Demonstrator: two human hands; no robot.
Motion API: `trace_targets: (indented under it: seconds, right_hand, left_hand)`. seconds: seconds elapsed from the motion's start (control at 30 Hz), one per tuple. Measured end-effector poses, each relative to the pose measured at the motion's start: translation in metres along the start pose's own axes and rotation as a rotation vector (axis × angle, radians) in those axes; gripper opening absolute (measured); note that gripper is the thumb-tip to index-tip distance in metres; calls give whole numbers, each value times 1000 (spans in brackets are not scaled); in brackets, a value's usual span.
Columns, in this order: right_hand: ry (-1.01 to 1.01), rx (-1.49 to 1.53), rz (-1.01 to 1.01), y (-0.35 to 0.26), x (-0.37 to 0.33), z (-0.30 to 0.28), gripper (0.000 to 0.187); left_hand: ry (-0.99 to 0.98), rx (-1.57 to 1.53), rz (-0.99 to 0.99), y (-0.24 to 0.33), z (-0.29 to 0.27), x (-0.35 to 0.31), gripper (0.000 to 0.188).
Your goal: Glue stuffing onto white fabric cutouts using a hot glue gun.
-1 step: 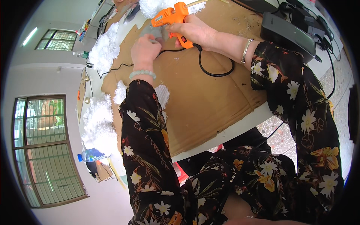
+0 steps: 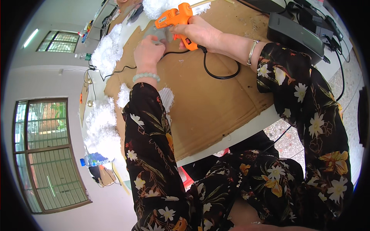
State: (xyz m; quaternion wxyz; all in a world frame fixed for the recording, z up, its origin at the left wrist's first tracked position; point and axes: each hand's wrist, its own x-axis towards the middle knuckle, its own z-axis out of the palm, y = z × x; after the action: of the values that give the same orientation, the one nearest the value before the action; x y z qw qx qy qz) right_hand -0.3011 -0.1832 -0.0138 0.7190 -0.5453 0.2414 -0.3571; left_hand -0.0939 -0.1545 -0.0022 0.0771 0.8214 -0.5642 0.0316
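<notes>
In my right hand (image 2: 199,33) is an orange hot glue gun (image 2: 178,16), with my fingers wrapped round its handle. A pale glue stick (image 2: 201,3) juts from its rear, and the nozzle points left. Just below the nozzle lies a flat grey piece (image 2: 147,34), perhaps fabric. My left hand (image 2: 148,50) is closed on this piece by its near edge, its fingertips partly hidden. The gun's black cord (image 2: 208,68) loops down from the handle over a brown cardboard sheet (image 2: 216,104).
Fluffy white bundles (image 2: 106,52) line the left side of the table, with another white fluffy heap (image 2: 156,7) beyond the gun. A black box-shaped device (image 2: 296,36) and cables stand at the right. A bottle with a blue cap (image 2: 92,160) lies at the left edge.
</notes>
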Motion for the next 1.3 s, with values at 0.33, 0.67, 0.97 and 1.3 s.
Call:
trace_targets:
  seconds: [0.33,0.67,0.97,1.3]
  right_hand:
    - [-18,-6,-17,1,-2,-6,37]
    - [-22,76,-9,3,-1,-7,27]
    - [-39,50,15,3,-1,-6,31]
    - [-11,39,-28,13,7,-4,27]
  left_hand:
    - [0,-192,-44,17,2,4,58]
    - [-16,-212,-113,15,7,15,67]
    - [58,-796,-74,9,-33,0,61]
    - [-103,-1301,-53,-21,-79,-67,56]
